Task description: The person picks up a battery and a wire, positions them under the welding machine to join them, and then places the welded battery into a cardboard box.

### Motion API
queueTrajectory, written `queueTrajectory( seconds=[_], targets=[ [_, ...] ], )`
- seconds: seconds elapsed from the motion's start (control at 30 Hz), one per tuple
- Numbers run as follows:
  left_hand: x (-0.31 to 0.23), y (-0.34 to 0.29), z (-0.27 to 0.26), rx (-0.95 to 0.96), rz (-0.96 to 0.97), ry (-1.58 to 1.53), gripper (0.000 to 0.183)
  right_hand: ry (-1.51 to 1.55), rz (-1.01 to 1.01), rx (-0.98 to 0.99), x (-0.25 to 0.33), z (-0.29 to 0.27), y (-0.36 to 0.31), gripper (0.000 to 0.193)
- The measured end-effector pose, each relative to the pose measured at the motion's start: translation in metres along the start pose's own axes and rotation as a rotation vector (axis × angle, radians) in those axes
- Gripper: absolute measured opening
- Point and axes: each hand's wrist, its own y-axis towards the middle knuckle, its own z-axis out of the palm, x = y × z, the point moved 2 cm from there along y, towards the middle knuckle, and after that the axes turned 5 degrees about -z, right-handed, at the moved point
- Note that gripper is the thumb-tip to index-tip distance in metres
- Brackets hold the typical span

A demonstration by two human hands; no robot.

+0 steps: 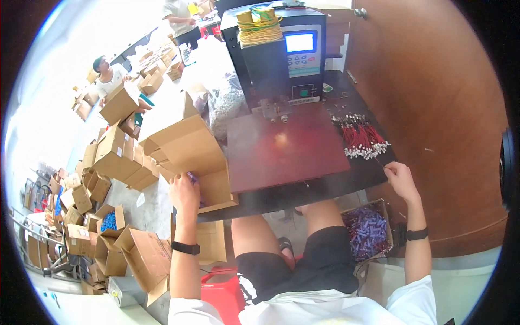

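Observation:
My left hand (184, 190) reaches into an open cardboard box (187, 149) at the left edge of the dark table (303, 187); its fingers close on small purple pieces inside. My right hand (400, 177) rests at the table's right edge, pinching the end of a thin red wire just below a bundle of red wires with white ends (362, 138). A reddish mat (284, 146) lies between the hands. Behind it stands a black machine with a lit screen (295, 54).
A spool of yellow wire (259, 24) sits on the machine. A box of purple-blue parts (368, 232) stands on the floor by my right knee. Several cardboard boxes (116, 157) crowd the left. Two other people work at the far left. A brown wall is to the right.

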Motion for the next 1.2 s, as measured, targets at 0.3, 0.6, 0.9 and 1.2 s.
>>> queueTrajectory(
  seconds=[0.3, 0.6, 0.9, 1.2],
  targets=[
    [0.005, 0.008, 0.006, 0.082, 0.076, -0.011, 0.022, 0.029, -0.057, -0.268, 0.010, -0.043, 0.000, 0.023],
    [-0.028, 0.016, -0.052, 0.048, 0.089, -0.326, 0.021, 0.467, -0.153, -0.258, 0.068, -0.056, 0.003, 0.021],
    [-0.164, 0.010, -0.067, 0.156, 0.309, -0.831, 0.023, 0.715, -0.364, 0.161, 0.153, 0.033, 0.047, 0.017],
    [-0.180, 0.007, -0.042, 0.145, 0.327, -0.760, 0.026, 0.751, -0.389, 0.199, 0.166, 0.059, 0.075, 0.025]
  ],
)
